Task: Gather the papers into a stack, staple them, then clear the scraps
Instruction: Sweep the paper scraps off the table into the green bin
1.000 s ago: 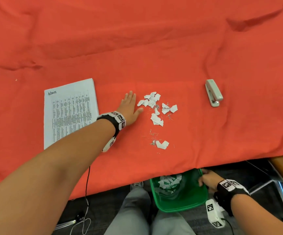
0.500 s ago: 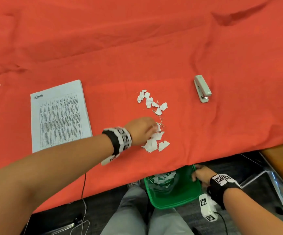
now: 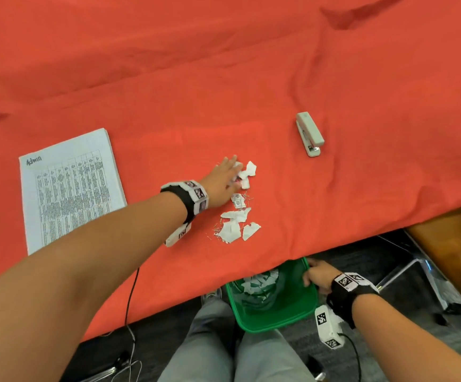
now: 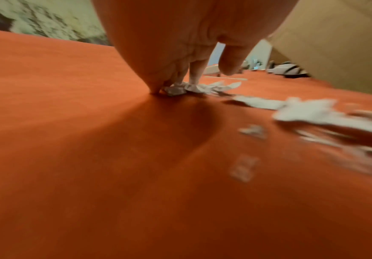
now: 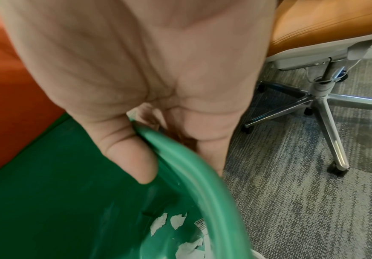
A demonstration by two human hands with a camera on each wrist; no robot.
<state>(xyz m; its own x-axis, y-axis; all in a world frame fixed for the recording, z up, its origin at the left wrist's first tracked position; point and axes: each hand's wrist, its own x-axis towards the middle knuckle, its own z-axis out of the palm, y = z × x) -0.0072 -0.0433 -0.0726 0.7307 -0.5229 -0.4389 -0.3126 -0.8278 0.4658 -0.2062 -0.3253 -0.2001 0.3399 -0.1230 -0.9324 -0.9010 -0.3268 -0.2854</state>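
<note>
A stapled stack of printed papers (image 3: 69,188) lies on the red cloth at the left. Torn white scraps (image 3: 235,227) and loose staples are strewn mid-table near the front edge. My left hand (image 3: 228,172) lies flat over the farther scraps (image 3: 250,170), its straight fingers (image 4: 196,77) pressing on a crumpled piece (image 4: 176,90). Just under the table edge my right hand (image 3: 316,275) grips the rim of a green bin (image 3: 276,325), thumb (image 5: 131,157) inside the rim (image 5: 193,175). More scraps (image 5: 176,220) lie in the bin.
A pale green stapler (image 3: 310,133) sits on the cloth to the right of the scraps. An orange office chair (image 5: 322,98) with a chrome base stands on the carpet at the right. My knees (image 3: 224,354) are below the bin.
My left hand dragged some scraps toward the front table edge, then went back out to the farther scraps. The right hand kept its hold on the bin.
</note>
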